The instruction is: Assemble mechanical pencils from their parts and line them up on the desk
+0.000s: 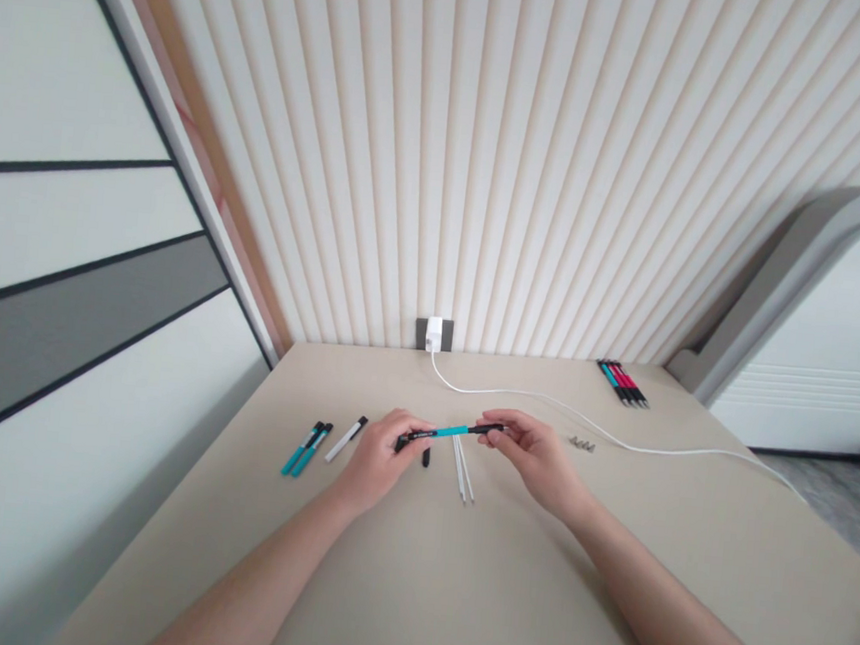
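A blue and black pen (453, 431) is held nearly level above the table between my two hands. My left hand (383, 456) is closed on its left end, and the fingers of my right hand (528, 452) pinch its black right end. Beneath the pen lie several thin white refills (462, 471), with a small black piece (426, 458) to their left. Two blue and black pen barrels (306, 450) and a white and black one (345, 440) rest left of my left hand. Several small metallic pieces (582, 444) lie right of my right hand.
Several blue, red and black pens (622, 384) lie side by side at the back right of the table (406, 601). A white cable (514, 393) runs from a charger (434, 334) at the ribbed wall across to the right edge.
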Demonstrator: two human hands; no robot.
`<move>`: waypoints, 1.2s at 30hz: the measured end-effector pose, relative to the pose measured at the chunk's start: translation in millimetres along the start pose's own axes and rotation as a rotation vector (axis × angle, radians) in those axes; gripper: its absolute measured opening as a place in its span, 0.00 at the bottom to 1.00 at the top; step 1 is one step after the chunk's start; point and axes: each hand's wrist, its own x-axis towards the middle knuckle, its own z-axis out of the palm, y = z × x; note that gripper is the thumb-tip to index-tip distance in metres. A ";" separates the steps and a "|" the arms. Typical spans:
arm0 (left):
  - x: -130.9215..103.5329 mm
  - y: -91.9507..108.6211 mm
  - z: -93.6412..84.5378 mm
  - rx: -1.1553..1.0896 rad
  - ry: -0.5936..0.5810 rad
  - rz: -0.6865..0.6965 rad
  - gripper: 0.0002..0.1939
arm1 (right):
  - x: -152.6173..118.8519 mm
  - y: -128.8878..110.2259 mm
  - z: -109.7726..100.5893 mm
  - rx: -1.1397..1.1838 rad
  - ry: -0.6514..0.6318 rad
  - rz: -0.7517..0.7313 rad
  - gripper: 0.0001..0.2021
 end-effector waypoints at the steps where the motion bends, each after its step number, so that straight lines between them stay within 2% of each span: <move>1: 0.0 0.3 -0.3 -0.013 -0.002 -0.005 0.06 | 0.4 0.5 -0.6 0.056 -0.005 0.015 0.15; 4: -0.3 0.0 -0.4 -0.049 -0.009 -0.014 0.06 | 1.4 1.5 -2.0 0.147 -0.019 0.030 0.18; 9: -1.0 -0.3 -0.2 -0.102 -0.050 0.034 0.07 | 2.8 -1.6 -3.3 0.165 -0.004 0.034 0.17; 23: -0.5 3.1 -1.8 -0.042 0.036 0.131 0.06 | -0.8 -6.4 -2.2 0.094 -0.029 0.071 0.16; 31: -1.1 1.0 -2.6 -0.005 0.028 0.245 0.07 | -1.3 -6.5 -3.7 0.026 -0.028 0.096 0.17; 36: -0.8 3.5 -3.3 -0.005 0.018 0.212 0.08 | -2.2 -7.0 -4.3 -0.016 -0.004 0.139 0.16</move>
